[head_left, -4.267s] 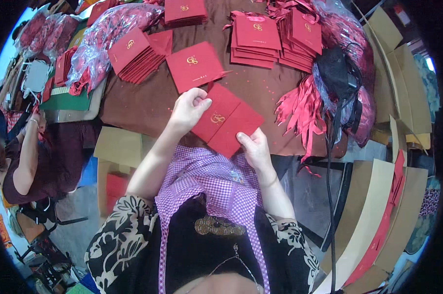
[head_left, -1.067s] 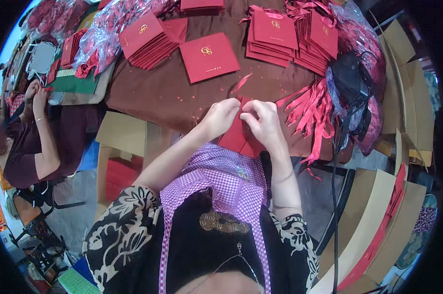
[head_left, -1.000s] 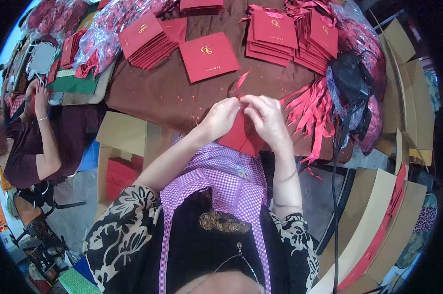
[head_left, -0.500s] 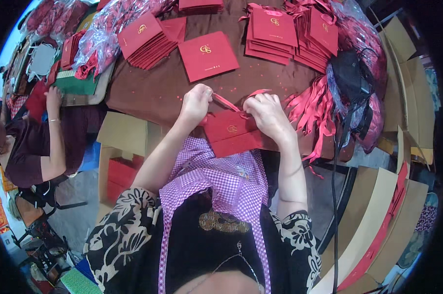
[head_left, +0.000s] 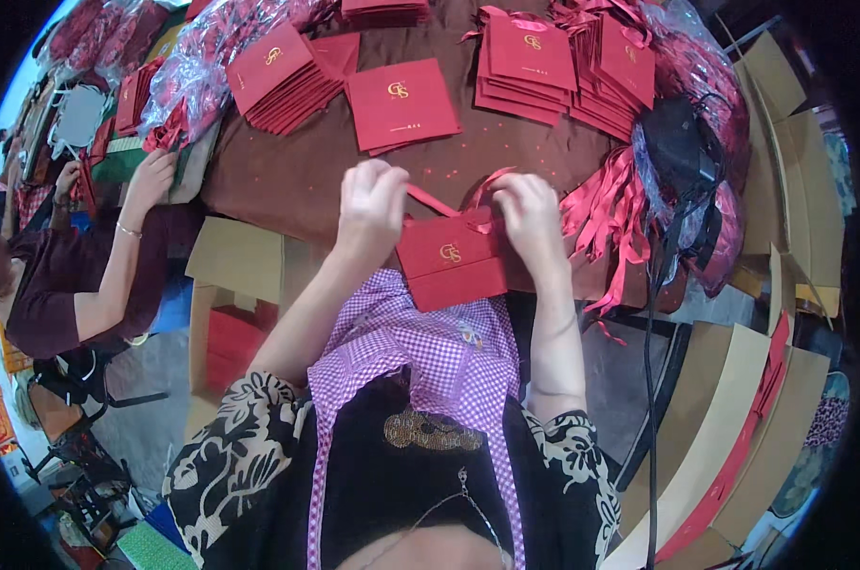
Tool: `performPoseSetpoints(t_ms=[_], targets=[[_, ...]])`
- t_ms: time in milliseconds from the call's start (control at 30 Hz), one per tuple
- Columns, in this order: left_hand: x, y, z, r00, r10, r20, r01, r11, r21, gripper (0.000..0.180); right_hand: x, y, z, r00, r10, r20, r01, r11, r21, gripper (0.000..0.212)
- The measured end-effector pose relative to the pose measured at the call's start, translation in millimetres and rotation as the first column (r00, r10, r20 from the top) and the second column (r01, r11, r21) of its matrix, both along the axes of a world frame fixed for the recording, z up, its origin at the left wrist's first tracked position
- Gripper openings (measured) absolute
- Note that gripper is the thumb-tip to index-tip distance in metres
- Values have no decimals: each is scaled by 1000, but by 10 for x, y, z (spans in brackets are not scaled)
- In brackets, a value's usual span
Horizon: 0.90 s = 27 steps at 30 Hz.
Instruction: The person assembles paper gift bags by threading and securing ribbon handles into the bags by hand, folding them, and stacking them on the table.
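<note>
In front of me at the table's near edge is a red paper gift bag (head_left: 457, 275) with a gold emblem and a crease across it. A red ribbon (head_left: 431, 199) runs from its top edge to both my hands. My left hand (head_left: 371, 204) is closed on one end, above the bag's left corner. At the right, my right hand (head_left: 527, 214) pinches the other part, which arches in a small loop beside the fingers. Beyond my hands lies a flat red bag (head_left: 406, 106) with another just under it.
Stacks of red bags (head_left: 283, 76) stand at the back left and more bags (head_left: 527, 62) at the back right. Loose ribbons (head_left: 609, 223) hang over the right edge near a black cable (head_left: 652, 380). Cardboard boxes (head_left: 235, 261) flank me. A co-worker (head_left: 78, 294) sits at the left.
My hands have drawn slightly apart from the bag's top, and the ribbon loop at the right has risen. The co-worker's arm has reached farther forward and to the right.
</note>
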State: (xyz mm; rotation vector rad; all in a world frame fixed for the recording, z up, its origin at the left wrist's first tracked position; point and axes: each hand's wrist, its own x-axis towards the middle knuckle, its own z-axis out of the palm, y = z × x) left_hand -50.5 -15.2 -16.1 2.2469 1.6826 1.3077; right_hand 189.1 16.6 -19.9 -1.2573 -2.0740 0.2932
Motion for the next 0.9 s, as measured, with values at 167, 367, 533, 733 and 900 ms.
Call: performPoseSetpoints(t_ms=[167,367,533,733,900], targets=[[99,-257,63,977,-178,-121,159,976,-151,13,364,39,91,859,-429,278,495,836,-239,39],[86,-306,-101,941,-202,-272,126,954,-273,21,363,64,-172,805,-453,384,560,793,-239,39],[14,-245,-216,954,-237,-185,174,937,-304,21,381,104,-302,875,-454,169,483,842,-240,26],[-45,-128,-259,936,-348,56,348,884,-311,15,364,72,74,176,-255,-951,-220,931,-291,8],[47,60,-8,951,-220,217,308,744,-594,15,399,-60,356,-141,-88,-986,-494,869,-7,10]])
